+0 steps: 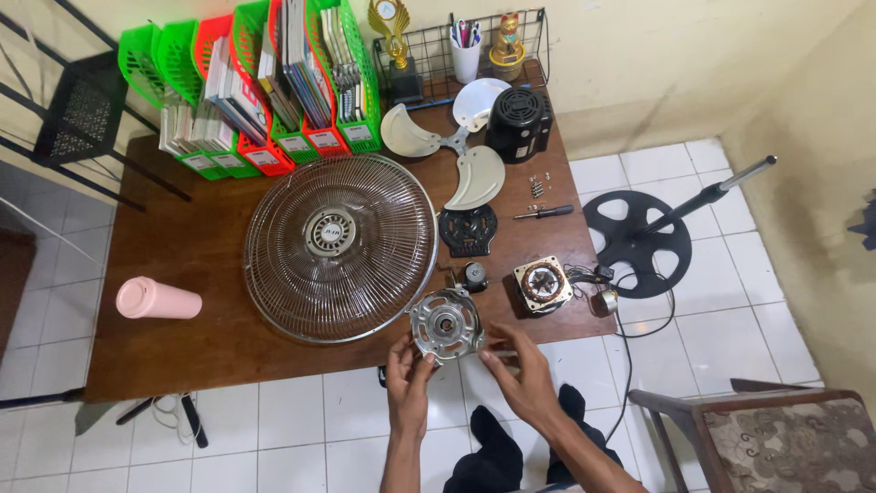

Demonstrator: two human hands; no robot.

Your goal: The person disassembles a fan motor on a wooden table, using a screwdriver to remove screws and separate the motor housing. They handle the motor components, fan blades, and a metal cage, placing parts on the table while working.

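Both my hands hold a round silver motor end cover (445, 323) at the near edge of the brown wooden table (192, 274). My left hand (406, 370) grips its lower left rim. My right hand (516, 365) pinches its right side, where a thin shaft sticks out. Just beyond it lie a small black part (474, 274) and the copper-wound motor stator (542, 284) with its wires. A large round wire fan grille (339, 247) lies flat to the left of the cover.
A cream three-blade fan propeller (456, 144), a black motor housing (518, 122), a black plate (468, 229), a screwdriver (545, 212) and screws (538, 185) lie further back. A pink tumbler (157, 298) rests at left. The fan stand base (637, 243) sits on the floor, a chair (776, 429) at right.
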